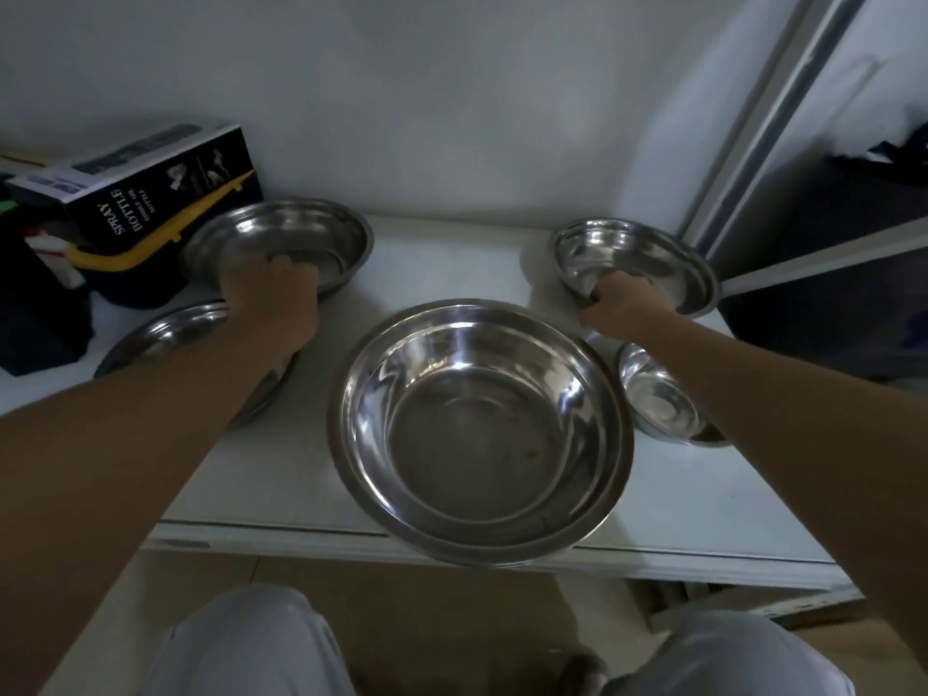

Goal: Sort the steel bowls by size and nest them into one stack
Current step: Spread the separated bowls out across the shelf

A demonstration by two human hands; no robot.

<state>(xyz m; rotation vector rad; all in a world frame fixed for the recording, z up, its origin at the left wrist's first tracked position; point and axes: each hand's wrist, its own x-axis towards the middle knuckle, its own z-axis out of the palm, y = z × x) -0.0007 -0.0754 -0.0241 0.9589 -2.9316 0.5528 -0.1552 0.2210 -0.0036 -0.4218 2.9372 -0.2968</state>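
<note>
Several steel bowls lie on a white table (452, 258). The largest bowl (477, 429), with a second one nested inside it, sits at the front centre and overhangs the table's edge. My left hand (273, 298) grips the near rim of the back-left bowl (301, 233). Under my left forearm lies another bowl (170, 334), partly hidden. My right hand (622, 303) holds the near rim of the back-right bowl (632, 253). A small bowl (658, 394) rests below my right wrist, partly covered by the arm.
A dark "SPRAY BOTTLE" box (150, 188) leans on a yellow-rimmed container (130, 258) at the back left, close to the back-left bowl. A white wall stands behind the table. A dark cabinet (828, 243) and a metal pole (783, 118) stand to the right. My knees show below.
</note>
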